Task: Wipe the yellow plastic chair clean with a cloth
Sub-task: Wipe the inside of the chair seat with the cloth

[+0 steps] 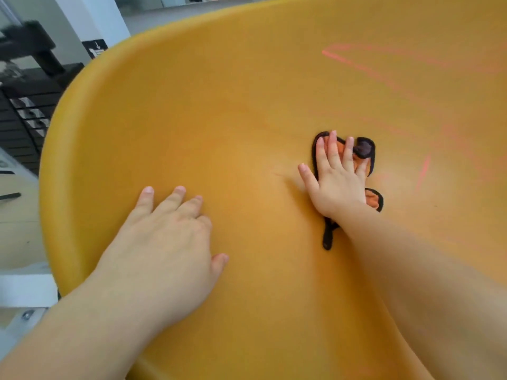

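1. Wiping is the step in hand: the right hand presses an orange cloth with a black border flat against the yellow plastic chair, right of centre on the curved shell
2. Right-hand fingers are spread and extended, not curled into a grip; the palm and fingers pin the cloth to the surface by pressure alone
3. Cloth position relative to the fingers: most of the cloth lies under the palm and fingers; a bordered corner shows beyond the fingertips on the far right, another lobe protrudes near the wrist on the right, and a black edge strip trails out toward the near side below the wrist. The thumb rests on bare plastic to the left of the cloth
4. Left hand lies flat and open on the chair shell, near the left rim, holding nothing; judged function is bracing the chair
5. Recommended technique: keep even palm pressure, move in overlapping passes, and follow the shell's curve
6. Pink streaks are visible on the far right of the shell and at the right of the cloth; these areas likely need passes next
7. Risk: loose cloth edges may bunch and reduce contact; flatten as needed
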`<state>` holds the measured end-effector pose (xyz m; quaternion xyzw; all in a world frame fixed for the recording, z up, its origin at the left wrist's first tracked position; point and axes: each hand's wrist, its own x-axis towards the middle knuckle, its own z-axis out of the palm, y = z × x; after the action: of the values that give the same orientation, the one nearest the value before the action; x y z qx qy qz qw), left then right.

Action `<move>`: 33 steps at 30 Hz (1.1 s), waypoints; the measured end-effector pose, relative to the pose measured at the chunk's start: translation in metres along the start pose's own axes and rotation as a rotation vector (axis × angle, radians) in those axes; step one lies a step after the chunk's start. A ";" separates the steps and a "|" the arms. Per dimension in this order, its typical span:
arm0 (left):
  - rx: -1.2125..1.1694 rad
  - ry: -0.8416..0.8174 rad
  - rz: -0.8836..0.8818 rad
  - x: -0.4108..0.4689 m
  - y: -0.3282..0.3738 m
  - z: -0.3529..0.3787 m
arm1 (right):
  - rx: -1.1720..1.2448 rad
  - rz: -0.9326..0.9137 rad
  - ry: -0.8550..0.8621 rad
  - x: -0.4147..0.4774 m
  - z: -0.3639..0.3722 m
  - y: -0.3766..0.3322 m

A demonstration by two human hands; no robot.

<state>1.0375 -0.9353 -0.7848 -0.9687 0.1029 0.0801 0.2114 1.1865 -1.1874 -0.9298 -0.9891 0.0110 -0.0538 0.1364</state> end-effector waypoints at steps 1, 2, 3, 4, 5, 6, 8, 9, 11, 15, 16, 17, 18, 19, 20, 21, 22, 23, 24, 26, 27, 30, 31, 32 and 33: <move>-0.002 0.052 0.025 -0.001 -0.008 -0.001 | 0.038 -0.070 -0.029 -0.007 0.005 -0.023; -0.007 0.161 0.066 -0.001 -0.015 -0.002 | 0.061 -0.205 -0.060 -0.017 0.009 -0.046; 0.028 0.254 0.078 0.001 -0.022 -0.007 | 0.082 -0.369 -0.086 -0.029 0.011 -0.069; 0.073 0.235 0.059 0.004 -0.026 -0.017 | 0.109 -0.523 -0.110 -0.040 0.012 -0.087; 0.148 0.168 0.028 0.010 -0.028 -0.029 | 0.121 -0.644 -0.138 -0.046 0.012 -0.097; 0.209 0.137 0.009 0.018 -0.031 -0.039 | 0.102 -0.741 -0.153 -0.045 0.010 -0.098; 0.414 0.149 -0.003 0.035 -0.046 -0.052 | -0.018 -0.810 -0.099 -0.019 0.007 -0.077; 0.493 0.198 -0.008 0.042 -0.057 -0.061 | -0.075 -0.731 -0.039 -0.001 0.006 -0.062; 0.559 0.335 -0.047 0.058 -0.081 -0.079 | -0.103 -0.379 0.107 0.030 0.002 -0.032; 0.321 0.339 0.020 0.091 -0.110 -0.094 | 0.182 0.201 0.281 0.052 0.002 -0.027; 0.240 0.316 0.087 0.097 -0.113 -0.091 | 0.279 0.268 0.301 0.054 0.000 -0.042; 0.171 0.304 0.127 0.099 -0.115 -0.087 | 0.378 0.298 0.306 0.057 -0.003 -0.064; 0.092 0.315 0.139 0.100 -0.115 -0.085 | 0.465 0.274 0.297 0.060 -0.006 -0.090; 0.000 0.347 0.127 0.099 -0.115 -0.084 | 0.526 0.189 0.277 0.060 -0.010 -0.120; -0.097 0.385 0.112 0.098 -0.116 -0.084 | 0.557 0.060 0.262 0.057 -0.013 -0.151; -0.181 0.414 0.109 0.097 -0.118 -0.084 | 0.574 -0.084 0.254 0.051 -0.017 -0.180; -0.235 0.436 0.121 0.095 -0.120 -0.082 | 0.581 -0.224 0.247 0.044 -0.020 -0.202; -0.265 0.452 0.141 0.093 -0.122 -0.081 | 0.580 -0.357 0.235 0.034 -0.023 -0.216; -0.280 0.466 0.169 0.093 -0.124 -0.078 | 0.568 -0.482 0.219 0.026 -0.022 -0.219; -0.307 0.492 0.197 0.095 -0.124 -0.076 | 0.458 -0.676 0.231 0.025 -0.013 -0.197; -0.328 0.497 0.194 0.097 -0.124 -0.077 | 0.367 -0.704 0.272 0.034 -0.008 -0.177; -0.338 0.504 0.179 0.097 -0.124 -0.080 | 0.127 -0.459 0.393 0.073 0.000 -0.108; -0.374 0.514 0.171 0.097 -0.124 -0.080 | 0.100 -0.339 0.402 0.083 -0.001 -0.087; -0.423 0.531 0.162 0.096 -0.124 -0.080 | 0.113 -0.224 0.411 0.089 -0.002 -0.071; -0.469 0.550 0.150 0.095 -0.124 -0.080 | 0.165 -0.115 0.422 0.092 -0.003 -0.066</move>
<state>1.1673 -0.8750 -0.6829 -0.9659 0.2053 -0.1464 -0.0583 1.2785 -1.1276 -0.8998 -0.9405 -0.0217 -0.2678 0.2082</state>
